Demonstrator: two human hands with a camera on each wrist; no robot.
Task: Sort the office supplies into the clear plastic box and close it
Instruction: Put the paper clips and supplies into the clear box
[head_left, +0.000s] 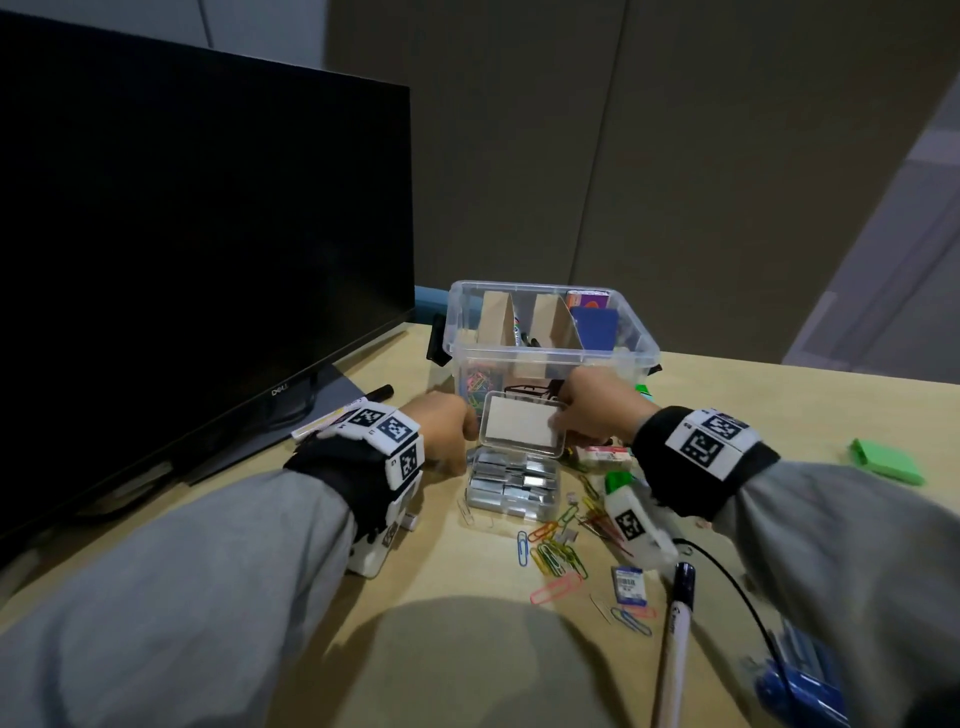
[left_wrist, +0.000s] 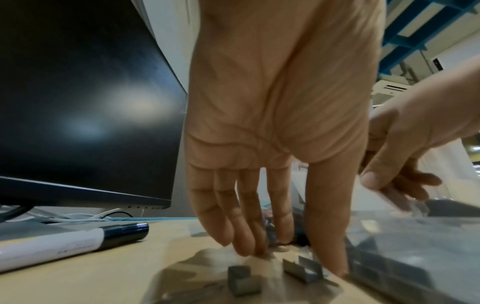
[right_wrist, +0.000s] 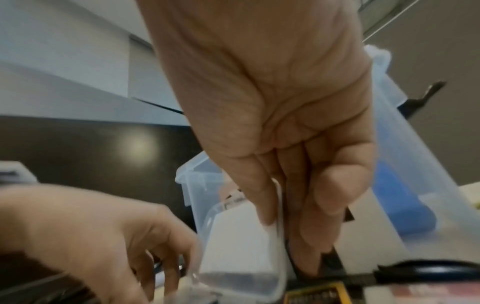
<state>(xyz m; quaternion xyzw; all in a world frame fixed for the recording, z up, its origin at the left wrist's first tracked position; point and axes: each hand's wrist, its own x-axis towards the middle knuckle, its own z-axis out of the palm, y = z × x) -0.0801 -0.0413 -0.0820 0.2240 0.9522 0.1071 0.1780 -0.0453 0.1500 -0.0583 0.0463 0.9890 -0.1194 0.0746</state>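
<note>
The clear plastic box (head_left: 550, 358) stands open at the back of the desk, with cardboard dividers and a blue item inside. In front of it sits a small clear staple case (head_left: 514, 486) full of staples, its lid (head_left: 522, 427) tilted up. My right hand (head_left: 571, 421) pinches the lid's right edge (right_wrist: 279, 226) between thumb and fingers. My left hand (head_left: 457, 452) reaches down at the case's left side with straight fingers (left_wrist: 249, 236) whose tips touch the desk. Loose staple strips (left_wrist: 303, 269) lie just below those fingertips.
A dark monitor (head_left: 197, 234) fills the left, with a marker (head_left: 358, 402) at its foot. Coloured paper clips (head_left: 556, 553), a second marker (head_left: 675, 639), a green-and-white item (head_left: 618, 483) and green sticky notes (head_left: 888, 462) lie at the front and right. Scissors (right_wrist: 428, 271) lie beside the case.
</note>
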